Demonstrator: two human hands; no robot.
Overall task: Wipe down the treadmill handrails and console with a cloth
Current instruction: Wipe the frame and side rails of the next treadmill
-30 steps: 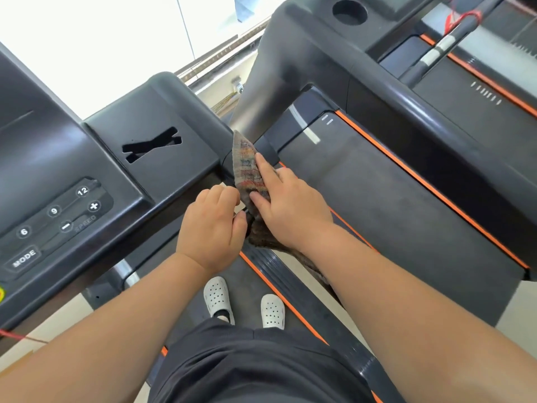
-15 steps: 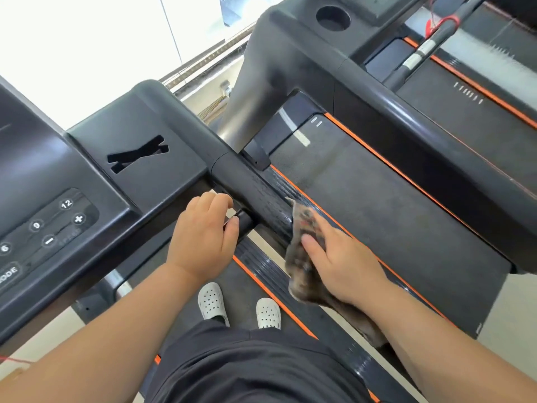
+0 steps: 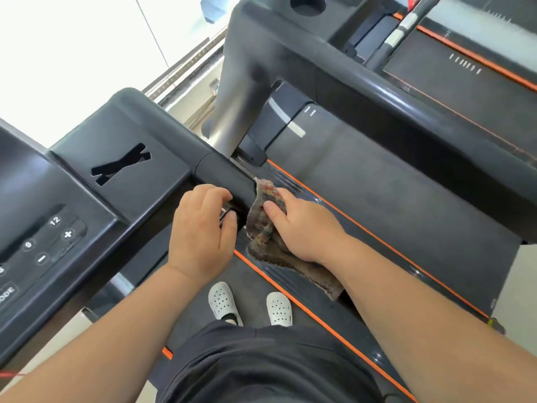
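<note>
Right hand [image 3: 305,231] clamps the cloth [image 3: 261,231] around the handrail [image 3: 225,175], left hand [image 3: 200,231] curled round the short inner bar [image 3: 229,213] just beside

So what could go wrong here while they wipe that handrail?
The cloth in the right hand has a loose tail hanging under the wrist; it might snag or slip off the handrail. The left hand grips a small inner bar right beside it, so the hands could bump. The console buttons lie near the left forearm; a nudge might start the belt underfoot.
</note>
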